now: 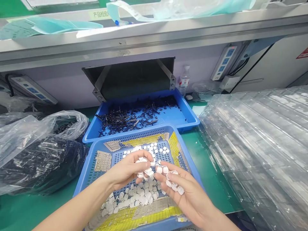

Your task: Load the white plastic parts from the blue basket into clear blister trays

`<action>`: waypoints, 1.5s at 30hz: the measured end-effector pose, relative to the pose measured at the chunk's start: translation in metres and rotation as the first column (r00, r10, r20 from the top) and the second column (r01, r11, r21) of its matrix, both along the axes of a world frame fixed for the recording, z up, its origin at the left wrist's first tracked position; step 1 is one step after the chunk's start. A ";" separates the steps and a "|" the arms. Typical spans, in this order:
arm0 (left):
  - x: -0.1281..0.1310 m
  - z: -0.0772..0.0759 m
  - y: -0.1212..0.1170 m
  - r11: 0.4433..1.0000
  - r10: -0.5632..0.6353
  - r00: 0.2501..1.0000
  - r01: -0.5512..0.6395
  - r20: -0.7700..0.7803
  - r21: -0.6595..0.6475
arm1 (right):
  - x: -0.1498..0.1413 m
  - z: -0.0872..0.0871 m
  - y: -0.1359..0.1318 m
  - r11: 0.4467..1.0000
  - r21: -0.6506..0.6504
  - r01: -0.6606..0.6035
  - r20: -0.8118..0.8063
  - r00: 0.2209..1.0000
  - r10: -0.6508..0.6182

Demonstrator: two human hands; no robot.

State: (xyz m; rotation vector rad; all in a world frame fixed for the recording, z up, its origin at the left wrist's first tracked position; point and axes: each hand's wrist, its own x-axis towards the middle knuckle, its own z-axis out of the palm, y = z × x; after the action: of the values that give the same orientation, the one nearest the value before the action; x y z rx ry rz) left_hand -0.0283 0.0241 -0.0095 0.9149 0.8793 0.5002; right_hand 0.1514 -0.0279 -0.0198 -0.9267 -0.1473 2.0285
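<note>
Above a blue perforated basket (190, 160), my left hand (130, 168) is closed around a cluster of small white plastic pieces (145, 173). My right hand (185, 189) is beside it, fingers curled under more white plastic pieces (175, 185), the thumb resting on top. The fingertips of both hands nearly meet over the basket's middle. Loose white pieces (141, 194) lie heaped on the near side of the basket floor, and others (154, 148) are scattered at its far side. Yellow tape and worn labels line the inner walls.
Behind the basket stands a blue tray (168, 117) with black plastic scraps. A clear bag (48, 163) of black parts sits left; stacked clear trays (260, 138) fill the right. A water bottle (184, 81) stands behind the tray, below a metal shelf edge (144, 35).
</note>
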 end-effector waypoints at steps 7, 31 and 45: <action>0.003 0.004 -0.004 0.985 -0.095 0.994 0.102 -0.056 0.142 | 0.000 -0.004 -0.001 0.995 0.078 -0.058 0.122 0.991 0.049; 0.015 -0.001 -0.019 0.921 0.066 0.976 0.021 -0.208 0.388 | -0.006 -0.002 -0.002 0.935 0.238 -0.262 0.296 0.937 0.187; 0.017 -0.004 -0.022 0.685 0.142 0.967 0.057 -0.210 0.726 | -0.009 -0.003 0.001 0.923 0.278 -0.267 0.276 0.942 0.189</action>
State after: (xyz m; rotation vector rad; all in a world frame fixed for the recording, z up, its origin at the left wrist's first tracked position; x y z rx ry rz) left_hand -0.0112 0.0017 -0.0140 1.7343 0.9390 0.8197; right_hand 0.1427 -0.0273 -0.0224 -0.9871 -0.7247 2.0150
